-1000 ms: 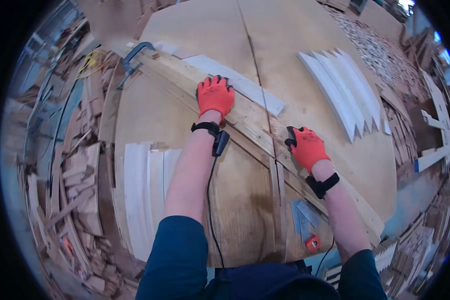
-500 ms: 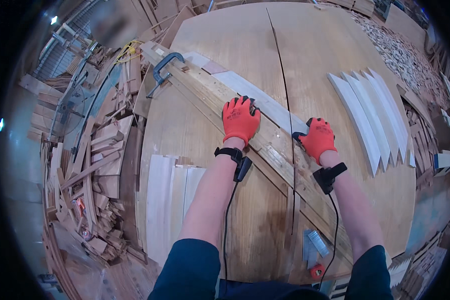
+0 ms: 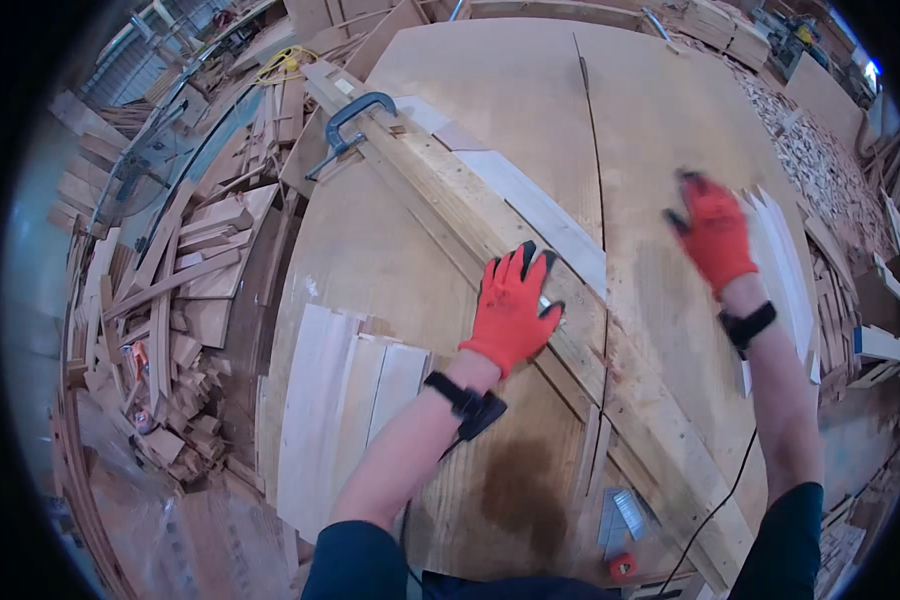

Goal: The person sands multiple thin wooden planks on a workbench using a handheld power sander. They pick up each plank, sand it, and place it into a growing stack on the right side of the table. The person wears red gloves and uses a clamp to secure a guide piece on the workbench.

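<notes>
My left hand (image 3: pixel 515 315), in a red glove with black fingertips, lies on a long wooden beam (image 3: pixel 660 420) that runs diagonally across the table. Its fingers are stretched out and the thumb is apart; a small pale spot beside the thumb is too small to make out. A pale board (image 3: pixel 550 215) lies along the beam's far side. My right hand (image 3: pixel 718 232), gloved alike and slightly blurred, hovers at the right beside a row of pale boards with pointed ends (image 3: pixel 785 265), partly hiding them. Its thumb and fingers are apart, with nothing visible between them.
A blue C-clamp (image 3: pixel 355 125) grips the beam's far end. Pale boards (image 3: pixel 320 400) lie at the table's left. Near the front edge are metal strips of staples (image 3: pixel 625 512) and a red tape measure (image 3: pixel 622 566). Offcuts (image 3: pixel 185 290) pile up left of the table.
My right hand has left the pale board and moved right toward the pointed boards. My left hand has slid nearer along the beam, its fingers now spread. The view has shifted slightly.
</notes>
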`<act>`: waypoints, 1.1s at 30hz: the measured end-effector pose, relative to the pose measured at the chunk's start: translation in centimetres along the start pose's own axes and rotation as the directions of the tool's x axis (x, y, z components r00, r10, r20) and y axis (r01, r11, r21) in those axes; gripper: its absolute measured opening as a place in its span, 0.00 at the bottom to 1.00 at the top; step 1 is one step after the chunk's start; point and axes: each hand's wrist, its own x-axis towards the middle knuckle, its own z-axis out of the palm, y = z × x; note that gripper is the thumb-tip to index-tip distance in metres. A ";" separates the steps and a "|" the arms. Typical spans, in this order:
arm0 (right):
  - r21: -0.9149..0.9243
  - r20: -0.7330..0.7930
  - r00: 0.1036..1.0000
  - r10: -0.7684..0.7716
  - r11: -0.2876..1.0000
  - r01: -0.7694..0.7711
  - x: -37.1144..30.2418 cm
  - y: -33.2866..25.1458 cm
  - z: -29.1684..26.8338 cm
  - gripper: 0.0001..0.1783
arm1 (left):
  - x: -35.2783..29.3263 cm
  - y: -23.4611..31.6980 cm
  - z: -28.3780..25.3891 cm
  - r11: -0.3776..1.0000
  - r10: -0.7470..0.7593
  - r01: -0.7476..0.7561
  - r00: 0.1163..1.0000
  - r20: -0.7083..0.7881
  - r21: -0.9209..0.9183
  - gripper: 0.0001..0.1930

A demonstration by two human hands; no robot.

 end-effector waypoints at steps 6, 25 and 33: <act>0.200 0.544 0.839 0.022 0.968 -0.154 0.3 -12.7 5.4 0.38 | -9.8 -0.7 -10.7 0.831 -0.420 0.336 0.902 0.103 0.444 0.50; 0.057 0.351 0.928 0.123 0.987 -0.152 -11.2 0.2 -1.2 0.31 | -20.9 -2.0 -15.3 0.792 -0.549 0.468 0.827 0.120 0.393 0.48; -0.188 0.281 0.675 0.682 0.729 -0.658 -25.8 29.0 -4.2 0.33 | -20.3 -3.2 -16.4 0.855 -0.511 0.472 0.836 0.198 0.214 0.32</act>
